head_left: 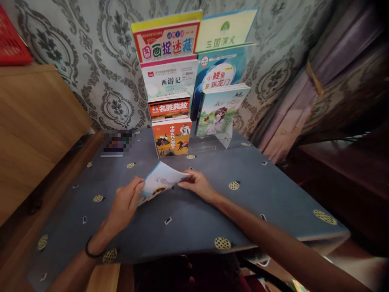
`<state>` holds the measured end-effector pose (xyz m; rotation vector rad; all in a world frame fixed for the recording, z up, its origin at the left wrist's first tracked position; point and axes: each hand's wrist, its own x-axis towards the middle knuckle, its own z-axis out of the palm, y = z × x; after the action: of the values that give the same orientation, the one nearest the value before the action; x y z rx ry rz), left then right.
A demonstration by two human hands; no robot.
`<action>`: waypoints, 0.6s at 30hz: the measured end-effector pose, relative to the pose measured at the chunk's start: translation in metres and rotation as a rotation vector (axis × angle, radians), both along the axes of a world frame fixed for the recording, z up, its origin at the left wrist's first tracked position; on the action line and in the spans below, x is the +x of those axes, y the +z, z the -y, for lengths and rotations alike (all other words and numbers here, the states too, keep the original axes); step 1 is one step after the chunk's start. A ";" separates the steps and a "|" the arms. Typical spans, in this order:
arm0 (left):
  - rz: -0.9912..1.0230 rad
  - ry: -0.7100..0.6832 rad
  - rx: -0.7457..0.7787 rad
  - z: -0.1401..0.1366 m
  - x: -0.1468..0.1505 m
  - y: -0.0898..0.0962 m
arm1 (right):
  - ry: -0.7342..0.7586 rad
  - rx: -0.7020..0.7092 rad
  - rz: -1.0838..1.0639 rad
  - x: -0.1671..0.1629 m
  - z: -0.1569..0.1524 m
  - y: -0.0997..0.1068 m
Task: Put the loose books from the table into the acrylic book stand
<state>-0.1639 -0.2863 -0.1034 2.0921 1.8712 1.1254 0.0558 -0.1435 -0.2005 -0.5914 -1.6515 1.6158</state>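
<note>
On my feed, the book (162,181) is btwn both hands over the table (200,223): L hand (125,202) grips its L edge, R hand (196,183) pinches its R corner. Long axis approx. L-R, slanted; R hand's nearer the displayed books (172,140).

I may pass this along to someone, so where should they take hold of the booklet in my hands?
Probably the far corner of the booklet, pinched lightly from the side of the standing books. That corner points toward them and is uncovered, while the left hand grips the left side and the right hand the right corner. It looks thin.
</note>
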 end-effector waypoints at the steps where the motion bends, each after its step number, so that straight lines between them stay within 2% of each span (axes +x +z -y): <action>1: 0.065 0.036 0.001 -0.002 0.000 0.005 | 0.004 -0.070 -0.073 -0.004 0.002 0.004; 4: 0.320 0.150 0.017 -0.008 0.000 0.012 | 0.057 -0.159 -0.184 -0.016 0.010 0.018; 6: 0.552 0.178 0.018 -0.014 0.000 0.008 | 0.114 -0.165 -0.169 -0.023 0.013 0.029; 9: 0.904 0.181 -0.005 -0.022 -0.001 -0.009 | 0.160 -0.171 -0.148 -0.032 0.013 0.039; 12: 1.093 0.211 -0.055 -0.027 -0.007 -0.032 | 0.159 -0.191 -0.111 -0.039 0.006 0.038; 14: 1.043 0.225 -0.115 -0.030 -0.016 -0.047 | 0.124 -0.189 -0.072 -0.045 -0.001 0.030; 18: 0.608 0.208 -0.209 -0.033 -0.042 -0.069 | 0.046 -0.122 0.044 -0.057 -0.017 0.007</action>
<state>-0.2058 -0.2533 -0.1726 1.2693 1.8139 1.3436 -0.0015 -0.1269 -0.1932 -0.6589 -1.6176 1.7582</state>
